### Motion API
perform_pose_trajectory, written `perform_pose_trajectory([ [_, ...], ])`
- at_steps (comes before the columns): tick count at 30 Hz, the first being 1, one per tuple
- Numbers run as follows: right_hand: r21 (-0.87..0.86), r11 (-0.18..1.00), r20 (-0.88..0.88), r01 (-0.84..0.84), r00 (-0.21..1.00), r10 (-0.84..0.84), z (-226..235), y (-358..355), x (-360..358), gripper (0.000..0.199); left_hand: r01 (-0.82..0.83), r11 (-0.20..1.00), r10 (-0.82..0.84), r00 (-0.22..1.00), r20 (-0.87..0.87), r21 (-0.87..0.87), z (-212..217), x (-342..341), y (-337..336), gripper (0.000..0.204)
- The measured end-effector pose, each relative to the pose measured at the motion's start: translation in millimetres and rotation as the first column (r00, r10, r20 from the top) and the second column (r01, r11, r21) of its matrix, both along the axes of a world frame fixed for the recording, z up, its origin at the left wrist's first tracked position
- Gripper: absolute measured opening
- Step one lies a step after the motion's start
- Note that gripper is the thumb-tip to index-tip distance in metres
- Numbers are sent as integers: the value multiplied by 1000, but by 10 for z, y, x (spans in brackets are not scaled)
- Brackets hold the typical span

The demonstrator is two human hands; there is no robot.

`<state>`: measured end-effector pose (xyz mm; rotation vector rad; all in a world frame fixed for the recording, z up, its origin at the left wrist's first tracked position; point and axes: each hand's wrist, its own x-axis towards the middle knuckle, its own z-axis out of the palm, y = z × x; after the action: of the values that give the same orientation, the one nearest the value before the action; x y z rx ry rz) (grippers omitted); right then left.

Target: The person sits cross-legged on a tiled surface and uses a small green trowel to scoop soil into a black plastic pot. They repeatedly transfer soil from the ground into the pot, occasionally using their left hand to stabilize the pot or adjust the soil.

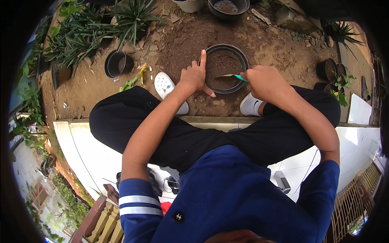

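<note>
A round black plant pot stands on the soil between my feet, with brown soil inside it. My left hand rests against the pot's left side, thumb and index finger spread along the rim. In my closed right hand is the green handle of a small garden trowel. The trowel's blade reaches over the right rim into the pot, its tip at the soil. My fingers wrap round the handle and hide most of it.
Loose dark soil lies around the pot. An empty black pot sits at the left, stacked black pots at the back, more pots at the right. Spiky plants grow at the far left. White tiles edge the soil.
</note>
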<state>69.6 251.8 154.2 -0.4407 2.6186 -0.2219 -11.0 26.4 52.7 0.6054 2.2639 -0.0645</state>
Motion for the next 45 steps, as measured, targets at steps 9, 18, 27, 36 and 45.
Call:
perform_pose_trajectory([
  [9, 24, 1000, -94, -12, 996, 15, 112, -81, -13, 36, -8, 1000, 8, 1000, 13, 3, 20, -6, 12, 174],
  [18, -35, 995, -313, 93, 945, -99, 41, 34, -215, 12, -19, 1000, 19, 1000, 3, 6, -4, 7, 2, 174],
  [27, -33, 999, -151, -21, 988, 16, -104, -24, -146, 17, -27, 999, 27, 1000, -10, 35, -29, 26, -26, 175],
  [36, 33, 999, -215, 36, 976, -28, 136, -32, -198, 16, -28, 999, 28, 1000, 3, 25, -17, 12, -4, 175],
  [45, -33, 997, -365, 64, 928, -72, 93, 52, -300, 13, -21, 1000, 21, 1000, 15, 19, 36, 6, 5, 174],
])
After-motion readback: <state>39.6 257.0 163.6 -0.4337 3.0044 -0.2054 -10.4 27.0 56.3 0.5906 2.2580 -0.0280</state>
